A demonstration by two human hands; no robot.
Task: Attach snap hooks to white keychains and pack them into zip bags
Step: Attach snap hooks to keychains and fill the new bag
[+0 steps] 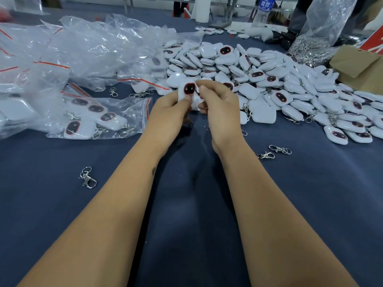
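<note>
Two hands met over the dark blue cloth [186, 204]. Your left hand [170, 109] pinched a white keychain [187, 91], thumb pressed on its lower face, dark red-rimmed oval window facing up. Your right hand [217, 108] curled its fingers against the keychain's right edge; what it pinched there, cannot tell, hidden by the fingers.

Just left of your left hand lay a clear zip bag [99, 119], crinkled glossy film, holding several white keychains with dark ovals up and silvery hooks inside. Beyond it, farther left and ahead, a heap of clear zip bags [78, 46] with red seal strips, crumpled, some with white keychains inside, count unclear.

Ahead and right of your hands spread a big loose pile of keychains [269, 79], rounded-square, smooth shiny plastic, some face up, most face down. Far right ahead, a tall clear plastic bag [319, 32] held a mass of small metal hooks. Beside it, a brown cardboard box [356, 65], contents not visible. A clear water bottle [263, 11] with blue label stood far ahead.

Loose snap hooks on the cloth: one [88, 179] well left of your left forearm, shiny metal with a ring; two [273, 152] just right of your right wrist.
</note>
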